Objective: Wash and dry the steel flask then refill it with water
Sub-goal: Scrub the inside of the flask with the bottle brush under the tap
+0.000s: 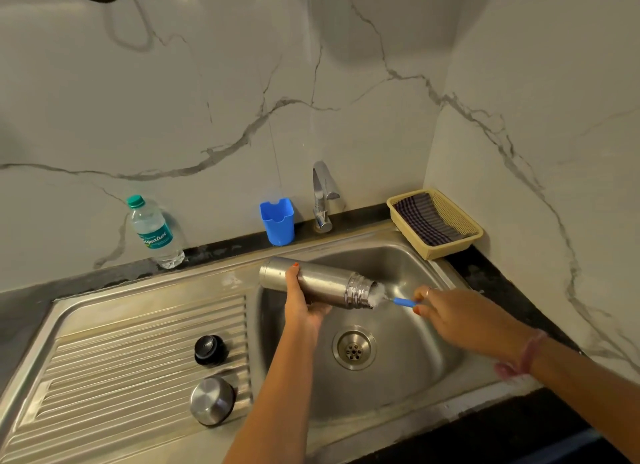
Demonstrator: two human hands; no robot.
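Steel flask (317, 283) is lying level over the sink (398, 387), mouth pointing toward 3 o'clock. Left hand (300, 302) is gripping its body; right hand (446, 307) is pinching the brush (391, 298), bristles entering the mouth.

one flask (318, 283), two caps (210, 350), one bottle (154, 233), one brush (388, 295), one basket (460, 245)

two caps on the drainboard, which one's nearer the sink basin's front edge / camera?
The steel cap: shiny, dome-like, lower in the head view. The black stopper sits behind it, farther up the ribbed drainboard, closer to the flask.
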